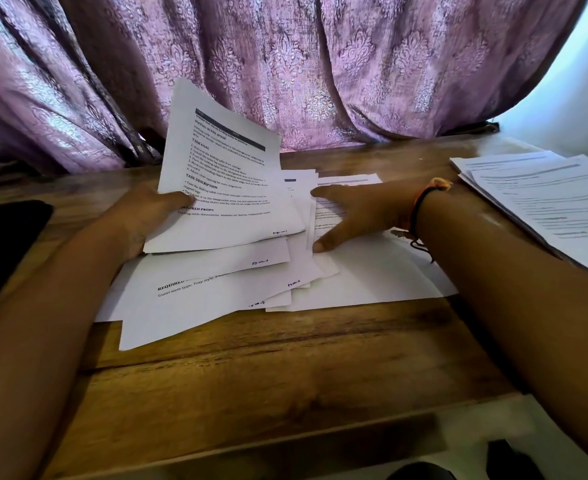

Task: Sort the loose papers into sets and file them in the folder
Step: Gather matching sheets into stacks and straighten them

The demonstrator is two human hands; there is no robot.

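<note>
Head view: the left hand (143, 220) grips a raised sheaf of printed white sheets (223, 174) at 11 o'clock, probably tilted for reading. The right hand (358, 213), fingers spread flat, steadies the loose white paper pile (216, 289) at centre on the brown wooden tabletop (285, 358).

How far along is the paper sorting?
Done: one fanned set of printed white sheets lies apart at right on the brown wooden table. In hand: the left hand grips a lifted sheaf of printed pages; the right hand presses flat on the loose white paper pile. Left: that pile is unsorted and nothing looks filed. The flat black object at far left may be the folder; cannot tell.
</note>
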